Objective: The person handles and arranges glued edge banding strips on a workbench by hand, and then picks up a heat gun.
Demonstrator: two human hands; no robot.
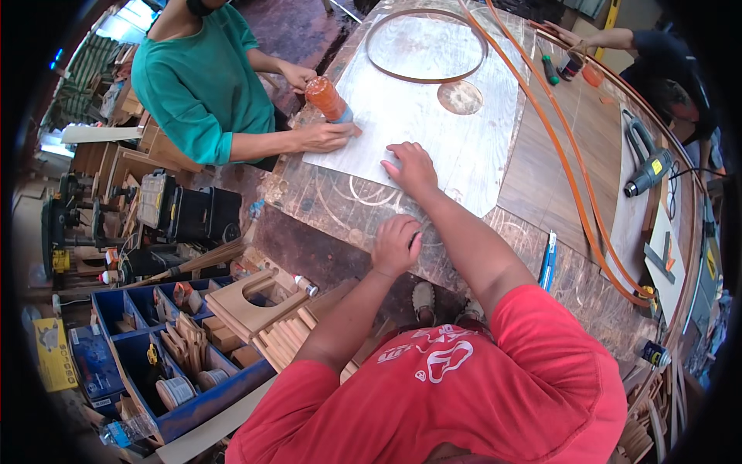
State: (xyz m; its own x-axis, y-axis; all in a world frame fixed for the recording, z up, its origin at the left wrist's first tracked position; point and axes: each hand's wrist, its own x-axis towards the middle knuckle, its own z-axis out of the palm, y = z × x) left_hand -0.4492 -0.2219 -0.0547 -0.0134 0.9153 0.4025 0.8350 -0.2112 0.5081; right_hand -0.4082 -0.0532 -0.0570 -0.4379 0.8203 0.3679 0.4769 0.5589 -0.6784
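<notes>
My right hand [411, 168] rests, fingers apart, on a pale wood-grain board [440, 143] lying on a worn worktable [325, 201]. My left hand [396, 243] is curled at the table's near edge, below the board; a small dark shape shows by its thumb, too hidden to name. On the board are an oval wooden band [427, 77] and a round patch or cut-out [459, 97]. Across from me, a person in a teal top grips an orange power tool [325, 98] at the board's left edge.
Long orange strips [568, 166] cross a brown board [541, 185] at right, beside a heat gun [645, 166] and blue cutter [549, 261]. A second person [665, 69] leans in at far right. Wood offcuts [247, 309], a compartmented blue box [162, 421] and toolcases [193, 205] stand left.
</notes>
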